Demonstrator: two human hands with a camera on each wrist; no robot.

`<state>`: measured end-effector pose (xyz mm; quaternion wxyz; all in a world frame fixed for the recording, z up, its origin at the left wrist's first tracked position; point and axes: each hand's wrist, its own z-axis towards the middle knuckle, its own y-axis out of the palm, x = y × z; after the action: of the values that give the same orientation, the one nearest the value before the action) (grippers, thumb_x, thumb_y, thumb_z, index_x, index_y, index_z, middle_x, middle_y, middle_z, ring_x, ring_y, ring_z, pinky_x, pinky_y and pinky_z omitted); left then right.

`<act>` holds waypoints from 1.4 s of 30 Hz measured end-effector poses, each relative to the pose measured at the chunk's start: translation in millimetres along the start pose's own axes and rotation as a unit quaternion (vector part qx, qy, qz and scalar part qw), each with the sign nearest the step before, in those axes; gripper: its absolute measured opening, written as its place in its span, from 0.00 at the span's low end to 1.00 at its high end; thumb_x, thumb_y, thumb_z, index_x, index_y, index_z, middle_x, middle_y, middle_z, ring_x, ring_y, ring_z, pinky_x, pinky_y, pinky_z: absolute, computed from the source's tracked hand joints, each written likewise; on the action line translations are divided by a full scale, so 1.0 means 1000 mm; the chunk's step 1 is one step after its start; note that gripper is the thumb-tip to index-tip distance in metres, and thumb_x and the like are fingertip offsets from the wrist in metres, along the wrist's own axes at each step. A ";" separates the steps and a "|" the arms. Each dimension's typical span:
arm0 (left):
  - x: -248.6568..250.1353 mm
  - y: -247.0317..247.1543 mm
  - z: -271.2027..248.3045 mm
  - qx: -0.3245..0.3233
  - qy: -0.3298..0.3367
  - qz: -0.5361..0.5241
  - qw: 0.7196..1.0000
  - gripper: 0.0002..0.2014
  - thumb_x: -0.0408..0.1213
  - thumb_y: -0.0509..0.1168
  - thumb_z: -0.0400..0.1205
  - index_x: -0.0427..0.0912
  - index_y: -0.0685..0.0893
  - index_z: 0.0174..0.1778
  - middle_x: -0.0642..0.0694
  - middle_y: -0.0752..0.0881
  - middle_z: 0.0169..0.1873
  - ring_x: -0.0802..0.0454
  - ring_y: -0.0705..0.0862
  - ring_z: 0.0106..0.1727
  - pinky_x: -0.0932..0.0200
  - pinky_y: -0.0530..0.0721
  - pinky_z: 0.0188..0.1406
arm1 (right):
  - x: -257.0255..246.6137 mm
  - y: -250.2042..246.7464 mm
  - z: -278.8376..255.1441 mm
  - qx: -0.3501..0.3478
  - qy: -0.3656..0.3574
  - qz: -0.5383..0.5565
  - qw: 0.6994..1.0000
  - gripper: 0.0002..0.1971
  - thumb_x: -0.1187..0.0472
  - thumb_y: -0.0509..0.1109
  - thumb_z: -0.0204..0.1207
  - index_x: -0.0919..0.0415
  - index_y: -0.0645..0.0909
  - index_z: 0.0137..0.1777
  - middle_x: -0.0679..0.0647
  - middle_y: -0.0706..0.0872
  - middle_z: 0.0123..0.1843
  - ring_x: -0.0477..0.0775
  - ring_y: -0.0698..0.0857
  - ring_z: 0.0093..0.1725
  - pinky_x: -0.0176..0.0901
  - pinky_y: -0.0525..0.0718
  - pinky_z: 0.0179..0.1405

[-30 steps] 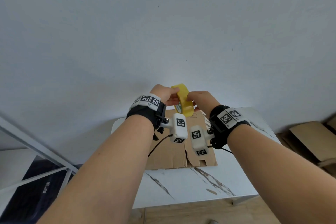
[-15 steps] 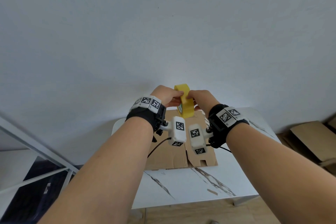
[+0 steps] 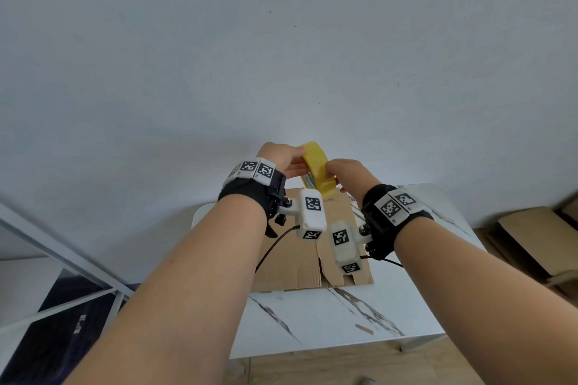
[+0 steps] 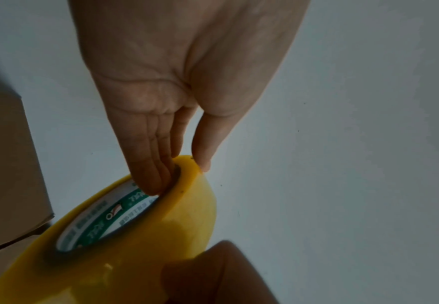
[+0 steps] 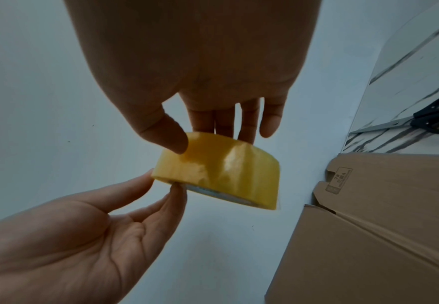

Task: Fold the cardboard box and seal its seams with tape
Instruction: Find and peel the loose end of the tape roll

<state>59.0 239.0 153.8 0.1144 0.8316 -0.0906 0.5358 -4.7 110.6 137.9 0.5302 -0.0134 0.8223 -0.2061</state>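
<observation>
Both hands are up in front of the wall, sharing the yellow tape roll (image 3: 316, 169): left hand (image 3: 283, 159) pinches it, fingers hooked through the core, right hand (image 3: 347, 174) grasps its outer band. Below, the flattened cardboard box (image 3: 300, 259) lies on the marble counter (image 3: 328, 322), scissors (image 5: 421, 121) beside it.

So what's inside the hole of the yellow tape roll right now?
The left hand has its fingers hooked into the core of the yellow tape roll, thumb outside on the rim. The printed white-and-green liner shows around them. The fingertips are hidden inside.
</observation>
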 end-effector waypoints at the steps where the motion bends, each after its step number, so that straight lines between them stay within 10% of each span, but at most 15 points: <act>1: 0.000 -0.001 0.001 0.003 -0.002 -0.008 1.000 0.17 0.26 0.64 0.83 0.18 0.76 0.65 0.28 0.85 0.50 0.40 0.86 0.42 0.50 0.86 0.49 | 0.001 0.000 -0.001 -0.003 -0.004 0.000 1.000 0.09 0.67 0.61 0.74 0.58 0.69 0.33 0.56 0.72 0.41 0.55 0.70 0.40 0.42 0.69 0.34; 14: 0.001 0.001 -0.005 -0.041 0.055 0.096 0.993 0.28 0.26 0.69 0.79 0.42 0.72 0.75 0.30 0.86 0.53 0.38 0.87 0.41 0.49 0.89 0.49 | -0.009 0.000 0.000 -0.002 -0.013 0.021 1.000 0.07 0.65 0.60 0.75 0.58 0.75 0.36 0.59 0.78 0.47 0.61 0.77 0.43 0.49 0.76 0.43; 26: 0.005 0.007 0.001 -0.015 0.023 0.025 0.999 0.19 0.25 0.63 0.83 0.30 0.76 0.71 0.36 0.83 0.37 0.43 0.83 0.36 0.46 0.84 0.54 | -0.009 -0.003 0.003 0.010 0.025 0.030 0.999 0.08 0.70 0.59 0.75 0.62 0.74 0.36 0.56 0.76 0.40 0.56 0.75 0.34 0.42 0.73 0.31; 34: 0.006 0.007 0.005 -0.020 0.032 0.065 0.997 0.20 0.30 0.64 0.84 0.32 0.75 0.72 0.36 0.83 0.40 0.44 0.84 0.37 0.47 0.87 0.52 | -0.001 -0.003 0.000 0.010 0.001 0.047 0.999 0.11 0.68 0.61 0.71 0.58 0.71 0.28 0.57 0.76 0.39 0.60 0.74 0.42 0.48 0.74 0.40; 42: -0.001 0.011 0.000 -0.049 0.079 0.133 0.987 0.24 0.28 0.69 0.79 0.43 0.78 0.72 0.32 0.87 0.54 0.36 0.89 0.49 0.45 0.87 0.56 | -0.015 -0.003 0.009 0.020 0.047 0.035 0.998 0.07 0.67 0.60 0.77 0.67 0.75 0.52 0.62 0.79 0.53 0.62 0.78 0.44 0.47 0.76 0.45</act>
<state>55.7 228.0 153.6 0.0893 0.7610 -0.2167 0.6049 9.5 108.6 148.9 0.4981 0.0359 0.8419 -0.2045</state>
